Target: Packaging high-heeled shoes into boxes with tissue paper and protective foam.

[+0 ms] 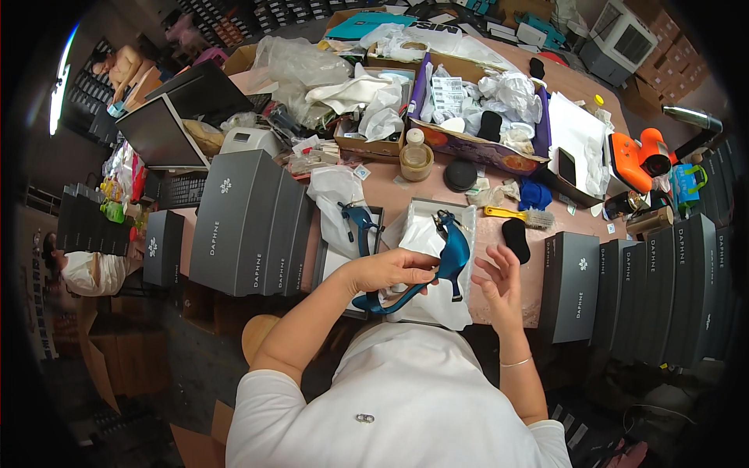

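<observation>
Cluttered pink table (499, 234): grey shoeboxes (250, 226), yellow brush (519, 216), jar (416, 156)

Bare pink tabletop (437, 195) mid-table gives passage. Grey shoe boxes (250, 226) wall left, dark boxes (624, 288) wall right. Jar (416, 156), round black lid (460, 175), yellow brush (519, 215) crowd far side.

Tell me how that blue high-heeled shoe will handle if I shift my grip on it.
The blue high-heeled shoe looks stiff; it keeps its shape in the left hand. Its glossy surface may be slippery. On that thin heel it would probably tip if stood on the crumpled white tissue paper. The right hand is open beside it.
</observation>
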The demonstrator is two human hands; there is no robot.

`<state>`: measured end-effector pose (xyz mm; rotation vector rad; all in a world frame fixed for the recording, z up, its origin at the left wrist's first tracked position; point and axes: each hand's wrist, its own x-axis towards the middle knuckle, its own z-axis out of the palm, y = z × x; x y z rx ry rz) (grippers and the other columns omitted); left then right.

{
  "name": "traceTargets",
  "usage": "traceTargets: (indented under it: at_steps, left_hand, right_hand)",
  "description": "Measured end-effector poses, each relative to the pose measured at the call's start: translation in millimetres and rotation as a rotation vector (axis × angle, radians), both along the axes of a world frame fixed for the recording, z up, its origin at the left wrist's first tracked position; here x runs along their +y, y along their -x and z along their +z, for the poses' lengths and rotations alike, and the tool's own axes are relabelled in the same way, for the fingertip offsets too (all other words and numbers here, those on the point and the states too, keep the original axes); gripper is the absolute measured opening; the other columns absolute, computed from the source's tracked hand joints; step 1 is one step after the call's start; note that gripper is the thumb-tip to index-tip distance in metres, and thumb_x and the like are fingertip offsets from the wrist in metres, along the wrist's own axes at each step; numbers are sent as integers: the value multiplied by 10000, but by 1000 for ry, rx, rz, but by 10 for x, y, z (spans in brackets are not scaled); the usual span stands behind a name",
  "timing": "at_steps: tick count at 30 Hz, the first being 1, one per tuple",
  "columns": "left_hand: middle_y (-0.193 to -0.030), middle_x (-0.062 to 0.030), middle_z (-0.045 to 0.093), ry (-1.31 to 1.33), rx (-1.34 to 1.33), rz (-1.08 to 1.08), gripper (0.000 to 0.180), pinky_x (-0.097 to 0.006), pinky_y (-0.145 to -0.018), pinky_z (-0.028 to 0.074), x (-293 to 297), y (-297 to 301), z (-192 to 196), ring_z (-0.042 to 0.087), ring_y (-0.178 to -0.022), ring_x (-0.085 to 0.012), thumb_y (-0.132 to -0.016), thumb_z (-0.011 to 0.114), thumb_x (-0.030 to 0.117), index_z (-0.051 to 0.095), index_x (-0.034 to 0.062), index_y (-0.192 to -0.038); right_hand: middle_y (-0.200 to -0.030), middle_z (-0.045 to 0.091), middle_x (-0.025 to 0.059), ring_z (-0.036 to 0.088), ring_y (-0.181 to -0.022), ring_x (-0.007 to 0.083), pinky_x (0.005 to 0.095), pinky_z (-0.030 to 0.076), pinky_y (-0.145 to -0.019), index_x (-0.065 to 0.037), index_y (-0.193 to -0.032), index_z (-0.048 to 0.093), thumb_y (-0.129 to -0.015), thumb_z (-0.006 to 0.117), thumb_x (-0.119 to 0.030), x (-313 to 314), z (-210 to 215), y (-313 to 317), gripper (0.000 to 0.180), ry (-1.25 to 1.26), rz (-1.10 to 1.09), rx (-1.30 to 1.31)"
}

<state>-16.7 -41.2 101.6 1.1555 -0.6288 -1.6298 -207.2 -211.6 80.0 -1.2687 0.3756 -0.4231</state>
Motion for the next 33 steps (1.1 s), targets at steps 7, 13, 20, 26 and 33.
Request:
traceTargets:
  at_steps: [7,13,20,26,33]
  left_hand:
    - [-1079,-55,621,-55,-99,-323,464,-248,-838,469,-123,119,-99,596,-909,-127,-933,592,312,536,-14,-1259]
    - [-1045,-58,630,234,-731,827,321,-293,-894,445,110,133,-78,590,-981,-161,-939,578,273,611,12,-1124]
    - [-1149,-81,585,20,389,1052,518,-421,-983,413,398,512,-488,543,-1089,-229,-926,501,518,482,127,-1265]
    - [-995,-110,591,71,623,1145,483,-403,-914,480,94,414,-420,594,-951,-233,-901,548,519,498,114,-1160]
    - [-857,-50,561,11,662,1091,496,-378,-849,481,47,335,-424,568,-843,-203,-880,578,526,539,101,-1131]
  right_hand:
    - [-1082,594,140,605,-979,209,322,519,-847,-29,-1339,348,-850,672,-138,111,-43,-162,597,-304,242,158]
    - [-1004,584,97,632,-982,249,357,560,-800,-72,-1144,416,-867,623,-73,212,-89,-87,346,-514,-77,104]
    - [-996,577,83,606,-1031,280,477,548,-845,-78,-1075,435,-897,582,-103,520,-29,-169,232,-724,-266,-57]
    - [-1025,606,70,589,-1063,255,501,501,-931,-86,-1002,481,-918,591,-157,866,-43,-198,156,-924,-205,-17]
    - [-1166,581,86,555,-1110,223,463,466,-960,-120,-1111,484,-911,616,-190,928,-165,-78,250,-906,-159,5]
